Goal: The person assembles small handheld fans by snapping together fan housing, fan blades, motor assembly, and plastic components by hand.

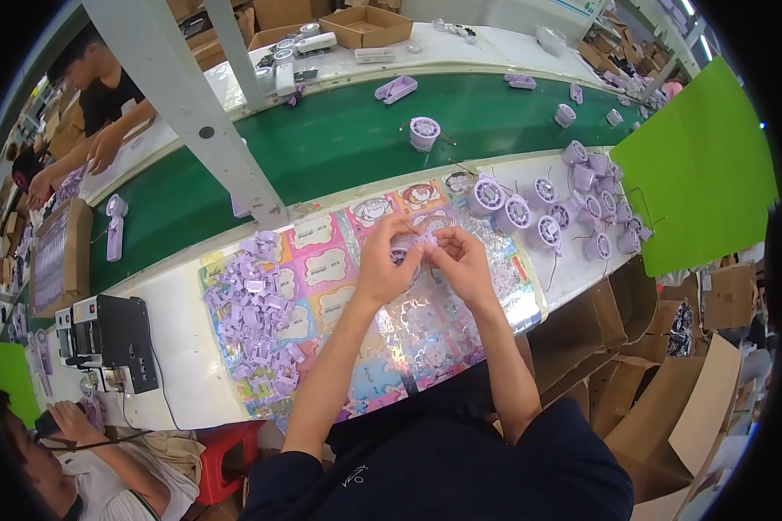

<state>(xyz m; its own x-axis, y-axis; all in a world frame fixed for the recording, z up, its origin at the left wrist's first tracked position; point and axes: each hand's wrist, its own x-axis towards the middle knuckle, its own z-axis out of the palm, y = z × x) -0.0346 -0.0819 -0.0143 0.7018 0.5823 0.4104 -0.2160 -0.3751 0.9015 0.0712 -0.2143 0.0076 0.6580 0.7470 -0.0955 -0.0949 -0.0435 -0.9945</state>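
Both hands meet over the middle of the table. My left hand [386,271] is closed around a round lilac fan housing [400,253], which shows partly between thumb and palm. Against it, my right hand [462,264] pinches a small lilac plastic piece [427,240]; the fingers hide most of its shape. To the left lies a loose heap of small lilac plastic parts [256,304]. Several lilac fan housings with thin wires, one of them a fan housing [516,213], stand to the right of my hands.
Beneath my hands is a colourful printed sheet [376,379] with a glossy cover. A green conveyor belt [321,130] runs beyond the table, carrying scattered lilac parts. A grey post [195,122] rises at the left, and a bright green panel [699,174] at the right. Two people work at the left.
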